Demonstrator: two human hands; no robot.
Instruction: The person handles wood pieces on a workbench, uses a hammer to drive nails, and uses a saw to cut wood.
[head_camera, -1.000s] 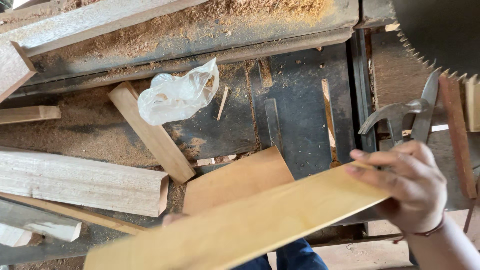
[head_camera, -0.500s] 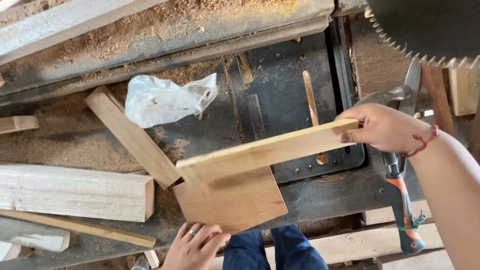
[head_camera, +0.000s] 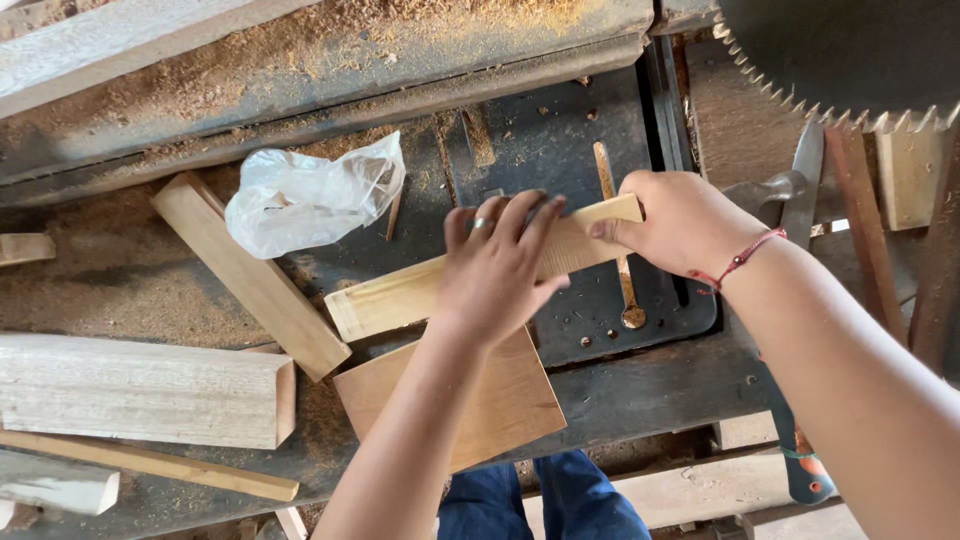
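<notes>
1. Since half a second ago the left hand (head_camera: 495, 275) has come up from the bottom edge and now lies flat on the middle of the wood strip (head_camera: 400, 295); before, it was low, beside the square board (head_camera: 500, 400).
2. The strip itself sits lower and closer than it did, running from 8 o'clock to 2 o'clock across the dark metal plate (head_camera: 520, 140) of the desk (head_camera: 120, 270).
3. The right hand (head_camera: 680, 220) has stayed on the strip's 2 o'clock end, fingers curled around it.
4. The left hand's fingers are spread and pressed on the strip's top, palm down, not wrapped around it.
5. The square board lies under the left forearm, at 6 o'clock from the strip, touching it.
6. Counted: one strip in hand, one square board, one crumpled plastic bag (head_camera: 310, 195) at 10 o'clock of the left hand.
7. One round saw blade (head_camera: 850, 60) at 1 o'clock, teeth showing.
8. One thick block (head_camera: 140, 390) at 9 o'clock, one slanted plank (head_camera: 250, 275) between it and the bag, and one thin stick (head_camera: 150, 465) at 8 o'clock.
9. Sawdust (head_camera: 200, 60) covers the far side at 11 o'clock.
</notes>
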